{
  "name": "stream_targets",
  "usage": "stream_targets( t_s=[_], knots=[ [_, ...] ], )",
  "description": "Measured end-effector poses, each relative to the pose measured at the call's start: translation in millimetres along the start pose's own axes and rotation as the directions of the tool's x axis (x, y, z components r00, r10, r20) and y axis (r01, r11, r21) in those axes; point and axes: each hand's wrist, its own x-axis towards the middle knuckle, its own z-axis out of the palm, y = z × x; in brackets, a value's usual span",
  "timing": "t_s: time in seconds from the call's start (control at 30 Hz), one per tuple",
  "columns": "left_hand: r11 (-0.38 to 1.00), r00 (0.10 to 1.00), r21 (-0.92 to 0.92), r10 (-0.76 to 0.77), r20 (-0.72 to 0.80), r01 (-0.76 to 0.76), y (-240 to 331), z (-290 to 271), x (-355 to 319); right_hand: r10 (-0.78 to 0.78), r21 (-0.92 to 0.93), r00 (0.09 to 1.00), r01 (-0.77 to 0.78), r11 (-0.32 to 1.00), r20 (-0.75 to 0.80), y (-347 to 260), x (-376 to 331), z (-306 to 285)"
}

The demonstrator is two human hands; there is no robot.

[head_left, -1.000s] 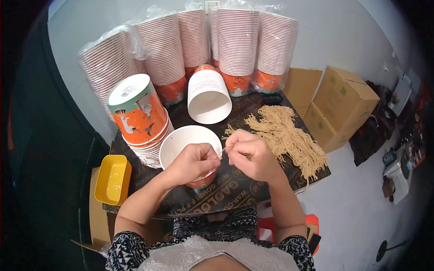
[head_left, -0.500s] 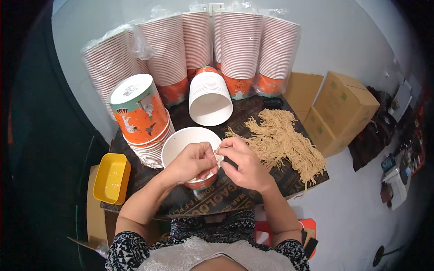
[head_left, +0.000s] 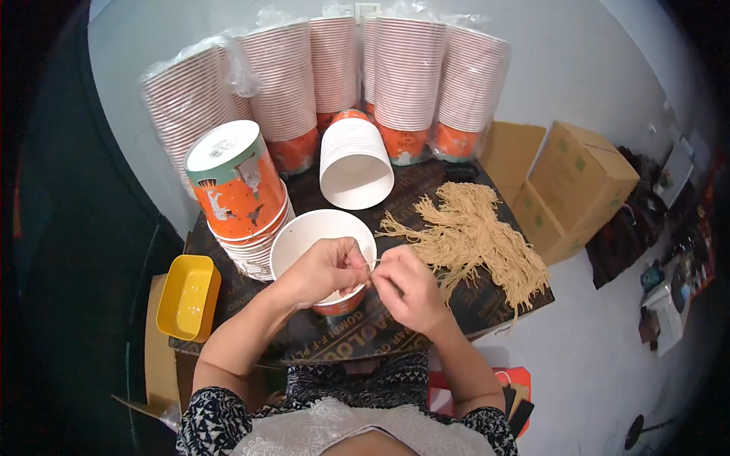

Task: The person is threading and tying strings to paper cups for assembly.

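Observation:
An orange paper bucket [head_left: 285, 245] with a white inside stands upright at the near middle of the table. Over its right rim, my left hand [head_left: 327, 270] is closed in a pinch at a thin pale cord [head_left: 375, 262]. My right hand [head_left: 411, 289] is closed just right of it, its fingers curled on the same cord. The fingers hide most of the cord and that part of the rim. To the right lies a loose heap of tan cords [head_left: 479, 243]. A stack of upside-down orange buckets [head_left: 239, 194] rises to the left.
Beyond the bucket, nested white-lined buckets [head_left: 356, 178] lie on their side. Tall plastic-wrapped bucket stacks [head_left: 411, 72] line the wall. A yellow bin [head_left: 171, 308] with small bits sits at the left table edge. Cardboard boxes [head_left: 589, 167] stand right of the dark table [head_left: 304, 342].
My right hand has shifted slightly right and down, its fingers now curled in rather than spread. My left hand has stayed almost in place at the bucket's rim.

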Motion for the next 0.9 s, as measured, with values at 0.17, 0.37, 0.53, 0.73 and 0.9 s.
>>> stream_targets(
  t_s=[0.17, 0.37, 0.53, 0.73, 0.9],
  knots=[
    [0.975, 0.983, 0.127, 0.185, -0.02, -0.181, -8.3, 4.5, -0.4, 0.092, -0.016, 0.995, -0.092, 0.996, -0.047, 12.3, 0.5, 9.8],
    [0.636, 0.879, 0.725, 0.468, -0.089, -0.265, 1.0, 23.1, -8.6, 0.074, 0.004, 0.997, -0.074, 0.997, -0.03, 14.3, 2.2, 15.0],
    [0.393, 0.826, 0.895, 0.561, -0.05, -0.213, 0.0, 30.6, -15.0, 0.072, 0.014, 0.996, -0.071, 0.997, -0.052, 19.1, 2.7, 17.3],
    [0.288, 0.822, 0.941, 0.57, -0.022, -0.175, -9.0, 26.6, -14.7, 0.168, 0.09, 0.986, -0.168, 0.982, 0.008, 17.9, 4.2, 16.1],
    [0.256, 0.802, 0.95, 0.597, -0.009, -0.18, -11.1, 26.5, -13.6, 0.288, 0.308, 0.946, -0.321, 0.896, 0.149, 16.6, 2.1, 13.4]
  ],
)
